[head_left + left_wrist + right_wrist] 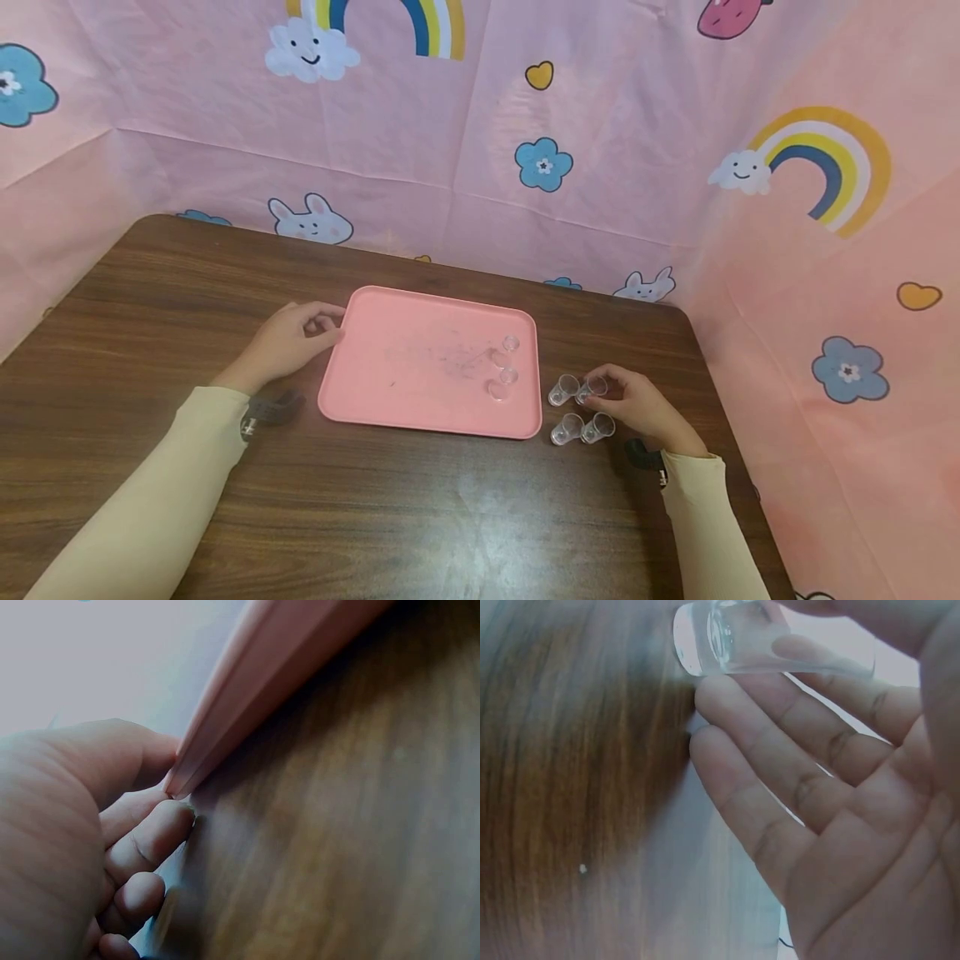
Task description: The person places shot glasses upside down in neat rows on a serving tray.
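Left grip pinches a pink tray by its left rim; right grip grasps a clear cup.
The tray lies mid-frame on a wood-grain surface; the held cup is at lower right, near three similar cups.

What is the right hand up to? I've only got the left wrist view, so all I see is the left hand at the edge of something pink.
Observer: The right hand holds a clear shot glass between its thumb and fingers.
Operator: Any more glasses close to that hand?
Observer: Yes, three other shot glasses are grouped beside the held one, off the right side of the pink tray.
Operator: And on the tray itself?
Observer: Small clear pieces of glassware sit near its right edge; they're too faint to count surely.
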